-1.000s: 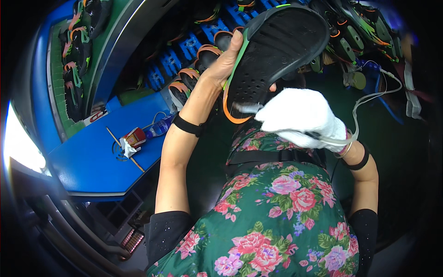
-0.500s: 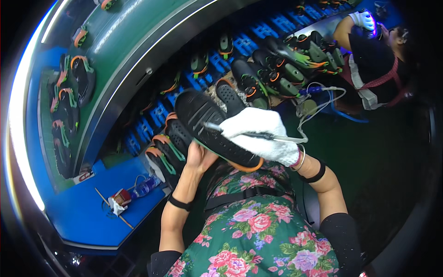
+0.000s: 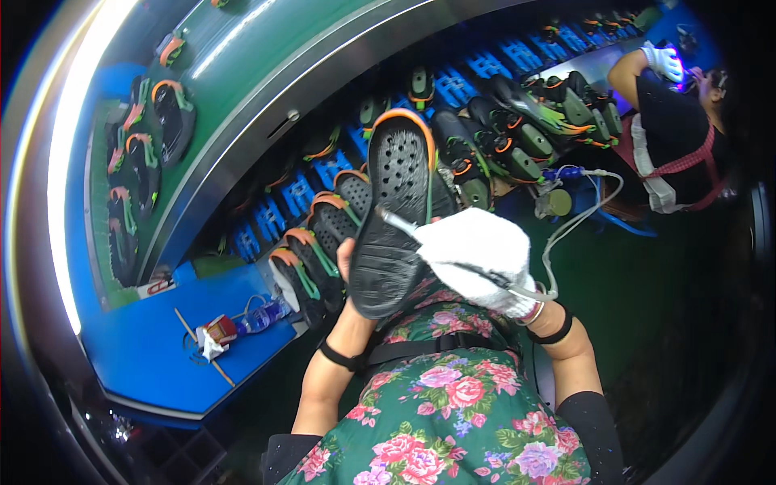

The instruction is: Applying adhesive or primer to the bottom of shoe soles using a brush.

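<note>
A black shoe sole (image 3: 390, 263) stands almost upright in front of me, its holed, orange-rimmed part at the far end and its ridged part near me. My left hand (image 3: 346, 257) grips its left edge; most of the fingers are hidden behind it. My right hand (image 3: 478, 255), in a white knitted glove, is closed round a slim pen-like metal tool (image 3: 398, 221) with a pale hose trailing off. The tool's tip lies over the middle of the sole; whether it touches, I cannot tell.
Several black shoes with orange and green trim (image 3: 311, 259) stand left of the sole, more (image 3: 509, 137) beyond it. A blue side table (image 3: 149, 352) bears a bottle (image 3: 263, 315) and a stick. A conveyor (image 3: 267, 65) curves past at left. At far right, a person (image 3: 667, 121) works.
The sole has been turned so its orange-rimmed end points away instead of toward my right. My right hand has shifted slightly nearer and right, still with the tool.
</note>
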### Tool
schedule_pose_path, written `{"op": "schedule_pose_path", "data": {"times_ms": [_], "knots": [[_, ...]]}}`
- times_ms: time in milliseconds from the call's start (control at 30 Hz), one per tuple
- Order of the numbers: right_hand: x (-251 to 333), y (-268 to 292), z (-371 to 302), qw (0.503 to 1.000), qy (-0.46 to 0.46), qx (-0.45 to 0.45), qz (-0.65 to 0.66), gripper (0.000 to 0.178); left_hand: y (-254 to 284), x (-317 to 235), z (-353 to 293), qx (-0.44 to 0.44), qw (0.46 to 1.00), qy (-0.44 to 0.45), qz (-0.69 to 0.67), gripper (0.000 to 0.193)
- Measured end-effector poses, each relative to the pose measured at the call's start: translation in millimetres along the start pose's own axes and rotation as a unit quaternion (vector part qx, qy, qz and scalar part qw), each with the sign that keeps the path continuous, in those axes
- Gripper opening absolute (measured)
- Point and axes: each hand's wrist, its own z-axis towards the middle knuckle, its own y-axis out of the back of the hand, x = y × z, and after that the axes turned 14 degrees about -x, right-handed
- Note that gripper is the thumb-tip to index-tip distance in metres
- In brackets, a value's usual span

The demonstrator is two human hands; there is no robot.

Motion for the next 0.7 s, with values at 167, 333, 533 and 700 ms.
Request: {"op": "schedule_pose_path", "data": {"times_ms": [167, 333, 533, 700], "knots": [[6.3, 1.8, 19.4, 0.999, 0.027, 0.023, -0.028, 0.023, 3.2, 19.5, 10.4, -0.225, 0.96, -0.082, 0.143, 0.091], [3.8, -0.6, 35.8, 0.997, 0.021, 0.069, -0.021, 0.029, -8.5, 31.7, 9.4, -0.165, 0.975, -0.03, 0.146, 0.09], [0.8, -11.8, 25.1, 0.994, -0.022, 0.108, 0.003, 0.033, 3.6, 34.2, 9.8, -0.052, 0.995, -0.002, 0.083, 0.076], [-1.4, -6.2, 24.9, 0.993, -0.036, 0.088, 0.075, 0.036, 11.5, 28.6, 8.0, -0.062, 0.993, -0.02, 0.102, 0.078]]}}
